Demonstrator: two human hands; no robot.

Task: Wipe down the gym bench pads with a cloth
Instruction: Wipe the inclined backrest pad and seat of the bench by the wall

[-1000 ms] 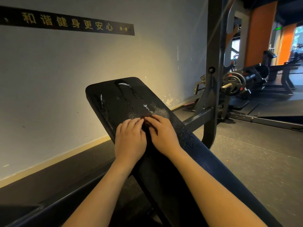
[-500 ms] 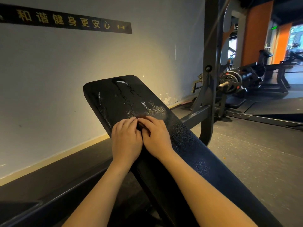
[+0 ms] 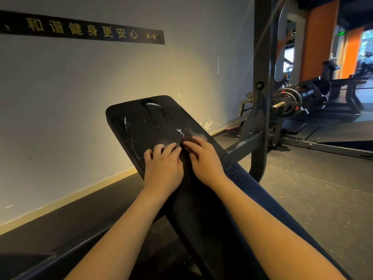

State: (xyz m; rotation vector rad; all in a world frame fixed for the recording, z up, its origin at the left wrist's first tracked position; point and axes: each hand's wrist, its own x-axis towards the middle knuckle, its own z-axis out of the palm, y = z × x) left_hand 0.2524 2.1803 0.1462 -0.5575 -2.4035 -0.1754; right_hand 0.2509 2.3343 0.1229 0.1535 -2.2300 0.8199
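Note:
The black bench pad (image 3: 141,122) slopes up and away from me, with wet streaks and droplets on its upper part. A dark cloth (image 3: 186,158) lies on the pad between my hands and is hard to tell from the pad. My left hand (image 3: 163,168) rests on the pad with bent fingers at the cloth's left edge. My right hand (image 3: 203,160) presses on the cloth, its fingertips curled over the cloth's brownish top edge just below the wet patch.
A pale wall with a black sign strip (image 3: 80,29) stands behind the bench. A grey rack upright (image 3: 262,77) rises at the right, with a loaded barbell and plates (image 3: 288,102) behind it. Rubber floor (image 3: 312,188) stretches to the right.
My hands were touching side by side; now a small gap shows between them. They stay at about the same height on the pad.

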